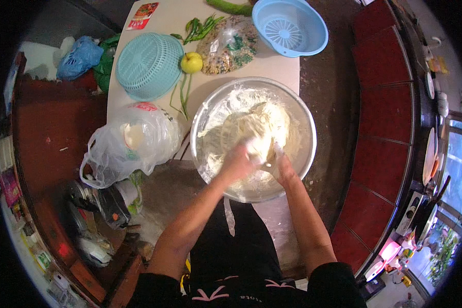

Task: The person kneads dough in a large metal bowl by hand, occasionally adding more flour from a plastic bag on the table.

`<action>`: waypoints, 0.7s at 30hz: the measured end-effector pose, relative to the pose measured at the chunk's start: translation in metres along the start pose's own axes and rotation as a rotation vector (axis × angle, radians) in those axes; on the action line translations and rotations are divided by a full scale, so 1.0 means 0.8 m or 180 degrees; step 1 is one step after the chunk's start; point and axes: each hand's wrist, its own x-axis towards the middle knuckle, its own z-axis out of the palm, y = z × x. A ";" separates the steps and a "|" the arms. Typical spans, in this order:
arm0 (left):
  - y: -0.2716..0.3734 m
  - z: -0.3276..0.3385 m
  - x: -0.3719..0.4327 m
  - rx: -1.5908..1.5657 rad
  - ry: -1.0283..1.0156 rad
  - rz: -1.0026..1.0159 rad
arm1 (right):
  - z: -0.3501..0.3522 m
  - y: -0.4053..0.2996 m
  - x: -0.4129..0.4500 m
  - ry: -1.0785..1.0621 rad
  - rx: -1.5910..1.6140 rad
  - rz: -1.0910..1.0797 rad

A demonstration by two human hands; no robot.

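Note:
A wide metal bowl holds a pale, shaggy mass of dough, with loose dry flour around it and up the bowl's wall. My left hand is over the near side of the dough, blurred, its fingers whitened with flour. Close by on the right, my right hand reaches into the bowl, fingertips against the dough's near right edge. Blur and dough hide how far the fingers of either hand are closed. The bowl sits at the near right corner of a pale table, its near part overhanging the edge.
On the table are an upturned turquoise basket, a yellow-green fruit, green peppers, a bag of mixed beans or grains, a blue basin and a white plastic bag. Red cabinets line the right.

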 end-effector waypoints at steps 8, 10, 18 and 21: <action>-0.015 0.041 0.030 0.2409 -0.0344 0.0272 | -0.023 0.023 -0.043 0.0452 -0.3605 -0.1016; -0.044 0.042 0.055 0.1901 -0.0001 0.0304 | 0.009 -0.013 -0.073 0.0699 -0.2952 -0.0881; 0.066 -0.060 -0.005 0.1982 -0.0961 -0.0080 | -0.048 0.007 -0.076 0.1635 -0.1963 -0.1478; 0.027 -0.057 0.030 0.1238 -0.0037 -0.0125 | -0.059 0.010 -0.031 0.1535 -0.1663 -0.1044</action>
